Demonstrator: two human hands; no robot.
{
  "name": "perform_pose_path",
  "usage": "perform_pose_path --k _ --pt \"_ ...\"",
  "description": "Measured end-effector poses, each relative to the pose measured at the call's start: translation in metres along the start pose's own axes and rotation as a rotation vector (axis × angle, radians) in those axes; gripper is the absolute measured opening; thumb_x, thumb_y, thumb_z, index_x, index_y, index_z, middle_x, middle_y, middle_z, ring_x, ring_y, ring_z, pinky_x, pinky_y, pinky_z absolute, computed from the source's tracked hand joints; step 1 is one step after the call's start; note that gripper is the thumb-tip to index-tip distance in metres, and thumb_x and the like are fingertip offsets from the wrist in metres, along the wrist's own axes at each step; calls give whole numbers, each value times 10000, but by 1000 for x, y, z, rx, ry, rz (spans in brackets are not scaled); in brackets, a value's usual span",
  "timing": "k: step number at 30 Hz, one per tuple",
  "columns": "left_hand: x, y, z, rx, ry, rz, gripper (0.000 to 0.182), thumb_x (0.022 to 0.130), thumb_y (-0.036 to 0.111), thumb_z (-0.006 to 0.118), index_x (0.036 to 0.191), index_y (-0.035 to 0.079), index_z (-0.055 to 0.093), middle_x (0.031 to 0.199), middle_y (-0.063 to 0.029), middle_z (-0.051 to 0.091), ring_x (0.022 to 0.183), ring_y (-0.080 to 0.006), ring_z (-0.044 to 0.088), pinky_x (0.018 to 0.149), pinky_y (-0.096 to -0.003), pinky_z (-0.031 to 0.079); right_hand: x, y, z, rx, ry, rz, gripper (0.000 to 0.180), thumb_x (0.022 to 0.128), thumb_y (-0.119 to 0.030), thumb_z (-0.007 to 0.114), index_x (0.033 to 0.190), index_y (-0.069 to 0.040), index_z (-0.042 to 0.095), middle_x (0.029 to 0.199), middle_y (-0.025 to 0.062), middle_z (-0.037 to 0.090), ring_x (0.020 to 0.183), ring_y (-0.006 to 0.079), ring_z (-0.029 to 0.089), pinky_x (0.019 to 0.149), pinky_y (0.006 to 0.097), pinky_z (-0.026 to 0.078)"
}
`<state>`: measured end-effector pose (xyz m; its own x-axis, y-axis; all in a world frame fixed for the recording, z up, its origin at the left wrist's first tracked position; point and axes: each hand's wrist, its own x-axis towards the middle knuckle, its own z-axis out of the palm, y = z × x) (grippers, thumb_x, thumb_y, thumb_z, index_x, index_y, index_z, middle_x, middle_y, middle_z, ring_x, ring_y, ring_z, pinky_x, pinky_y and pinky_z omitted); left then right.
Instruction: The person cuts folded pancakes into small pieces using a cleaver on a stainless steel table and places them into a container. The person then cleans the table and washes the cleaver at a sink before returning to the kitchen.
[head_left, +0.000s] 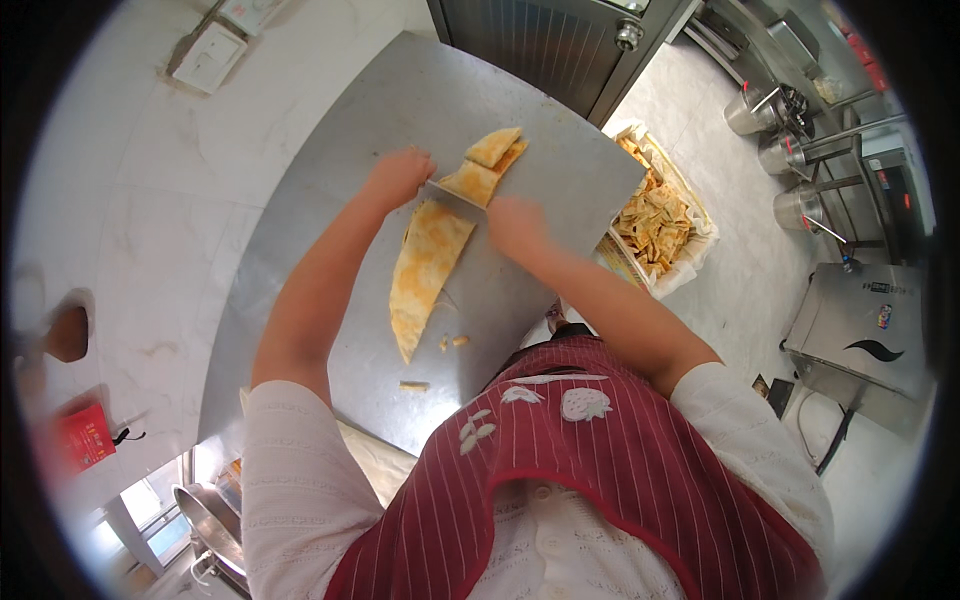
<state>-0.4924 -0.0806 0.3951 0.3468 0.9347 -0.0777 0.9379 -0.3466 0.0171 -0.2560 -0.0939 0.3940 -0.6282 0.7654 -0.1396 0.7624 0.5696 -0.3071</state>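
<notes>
A knife spans the space between my two hands, its blade across a golden-brown flatbread on the steel table. My left hand is closed at the blade's far-left end. My right hand, blurred, grips the other end; the handle is hidden. Nearer me lies a long, pointed flatbread piece, apart from the blade. Just beyond the blade sits a shorter piece, with another cut piece behind it. Small scraps and a narrow strip lie towards my body.
To the right of the table, a lined box holds many cut flatbread pieces. A dark door stands beyond the table. Metal pots and a steel appliance line the right side. A marble-patterned wall borders the left.
</notes>
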Motion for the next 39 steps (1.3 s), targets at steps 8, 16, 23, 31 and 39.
perform_pose_path --k 8,16,23,31,39 --pt "-46 12 -50 47 -110 23 72 694 35 635 721 97 610 799 -62 589 851 -268 592 675 -391 500 -24 -25 -15 51 -111 -115 114 758 -89 575 776 -38 675 780 161 672 787 308 672 671 417 537" --pt "-82 7 18 -106 19 4 125 681 23 638 715 102 548 793 -23 556 825 -244 574 654 -370 483 -32 -48 19 136 -228 -93 134 758 -75 562 784 -22 683 813 182 674 793 331 672 668 408 544" --pt "-84 9 22 -79 52 -7 129 678 10 638 730 94 555 806 -42 558 835 -261 575 652 -383 482 -31 -41 34 106 -106 -116 129 764 -35 558 793 -12 681 809 189 671 781 324 671 643 401 544" --pt "-81 6 -26 -62 -30 1 82 687 41 660 668 82 591 802 -74 588 880 -278 585 691 -396 495 -32 -51 -23 45 -193 -118 130 755 -67 562 800 -21 676 797 187 666 770 333 667 665 432 538" --pt "-135 20 13 -58 -52 -48 109 670 26 644 704 96 568 807 -39 572 864 -238 580 678 -365 490 -59 -81 31 134 -267 -108 146 779 -99 562 806 -26 685 817 195 671 800 321 677 663 414 546"
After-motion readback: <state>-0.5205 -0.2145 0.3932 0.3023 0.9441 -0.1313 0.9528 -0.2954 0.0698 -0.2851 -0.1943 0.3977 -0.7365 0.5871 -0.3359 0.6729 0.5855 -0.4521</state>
